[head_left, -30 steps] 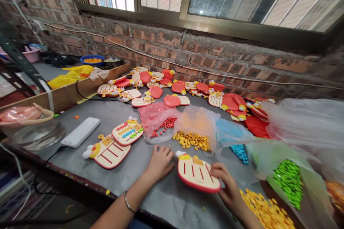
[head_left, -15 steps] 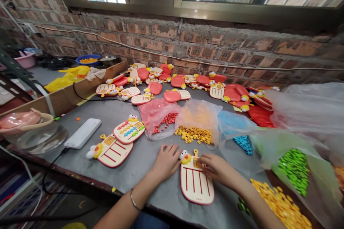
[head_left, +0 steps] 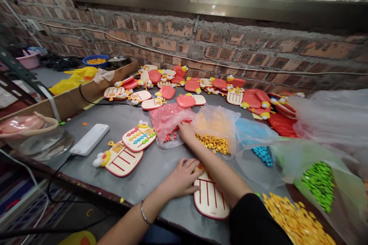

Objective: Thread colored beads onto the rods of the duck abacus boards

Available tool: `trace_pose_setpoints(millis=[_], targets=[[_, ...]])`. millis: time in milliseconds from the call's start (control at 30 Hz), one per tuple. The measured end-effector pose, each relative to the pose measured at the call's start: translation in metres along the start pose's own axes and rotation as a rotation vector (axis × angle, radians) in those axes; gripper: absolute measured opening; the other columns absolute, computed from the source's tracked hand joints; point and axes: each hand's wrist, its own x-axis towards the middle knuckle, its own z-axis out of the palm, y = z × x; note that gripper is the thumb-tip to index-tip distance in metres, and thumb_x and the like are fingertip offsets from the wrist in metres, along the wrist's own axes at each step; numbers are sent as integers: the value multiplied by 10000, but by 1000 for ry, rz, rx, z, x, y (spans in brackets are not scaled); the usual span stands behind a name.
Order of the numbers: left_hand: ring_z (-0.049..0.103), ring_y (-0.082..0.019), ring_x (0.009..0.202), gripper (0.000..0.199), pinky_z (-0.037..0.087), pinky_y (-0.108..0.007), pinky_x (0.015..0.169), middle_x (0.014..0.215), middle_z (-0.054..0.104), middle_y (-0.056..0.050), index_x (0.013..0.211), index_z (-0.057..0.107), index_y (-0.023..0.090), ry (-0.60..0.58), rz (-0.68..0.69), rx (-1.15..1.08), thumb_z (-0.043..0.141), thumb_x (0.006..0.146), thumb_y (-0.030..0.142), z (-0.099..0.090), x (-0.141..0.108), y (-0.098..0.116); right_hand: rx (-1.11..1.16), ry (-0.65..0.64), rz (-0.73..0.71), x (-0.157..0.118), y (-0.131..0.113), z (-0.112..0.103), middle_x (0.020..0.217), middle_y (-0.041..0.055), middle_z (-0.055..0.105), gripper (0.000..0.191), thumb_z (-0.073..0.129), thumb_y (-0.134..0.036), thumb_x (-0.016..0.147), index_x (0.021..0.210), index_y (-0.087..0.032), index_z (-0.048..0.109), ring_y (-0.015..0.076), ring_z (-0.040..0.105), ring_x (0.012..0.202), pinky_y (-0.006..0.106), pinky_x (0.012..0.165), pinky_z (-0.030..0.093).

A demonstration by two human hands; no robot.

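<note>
My left hand [head_left: 184, 178] rests at the upper left edge of a cream toy board [head_left: 212, 195] with red slots and a red rim, its fingers apart and touching the board. The board's duck-like head is mostly covered by my hand and right forearm. My right hand [head_left: 186, 132] reaches across above the board into the mouth of a pinkish plastic bag [head_left: 163, 116] of small red pieces [head_left: 171, 136]. Its fingertips are hidden among the pieces and the plastic, so what they hold does not show.
Left lie a board with coloured pieces [head_left: 139, 138], an overlapping bare board [head_left: 123, 162] and a white power bank [head_left: 89, 139]. Bags of yellow [head_left: 212, 142], blue [head_left: 262, 155] and green pieces [head_left: 319, 183] stand right. Loose yellow pieces [head_left: 296, 222] are nearby; more boards [head_left: 166, 92] pile behind.
My right hand has left the board's top and moved forward and left into the bag of red pieces. My left hand has shifted slightly back onto the board's left edge.
</note>
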Motion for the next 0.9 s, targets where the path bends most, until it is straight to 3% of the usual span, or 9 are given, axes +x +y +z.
trace_pose_setpoints(millis=[300,500,600,733,800,900], targets=[[391,-306,1316,460,349,-482,1025,1412,451,-157,1310,491,206,-19,-2,23,579,911,416,2,1,0,59,29,45,9,-3,7,1192,153,632,310,407,-120,943,1155,-142,633,274,547,1135,359,907,449],[357,-306,1350,516,348,-478,1031,1496,378,-139,1379,447,217,-32,12,23,580,916,401,0,1,-2,212,33,-49,-4,6,-3,1151,114,636,308,529,-102,888,1179,-155,612,218,586,1055,321,896,462],[356,-310,1354,549,342,-487,1032,1516,361,-132,1409,424,226,-46,14,20,576,920,422,-1,1,-2,473,126,-128,-38,17,-15,1065,76,624,205,524,-108,897,1031,-174,664,179,597,986,301,857,490],[312,-352,1380,706,288,-539,1057,1548,300,-159,1439,404,227,-75,14,6,628,852,549,0,-1,-2,984,289,-126,-115,40,-34,977,55,600,115,596,-296,900,915,-203,662,173,625,844,301,722,547],[258,-381,1405,818,247,-564,1072,1575,228,-174,1448,399,225,-99,21,-11,649,788,638,0,-3,-1,1095,326,-52,-156,56,-40,947,51,615,164,625,-369,889,905,-210,661,180,640,831,311,725,556],[198,-415,1423,995,202,-586,1080,1587,159,-203,1472,369,211,-158,30,-39,622,695,779,0,-4,1,1042,432,100,-207,76,-39,921,60,663,181,656,-384,873,902,-207,681,202,648,872,325,767,548]])
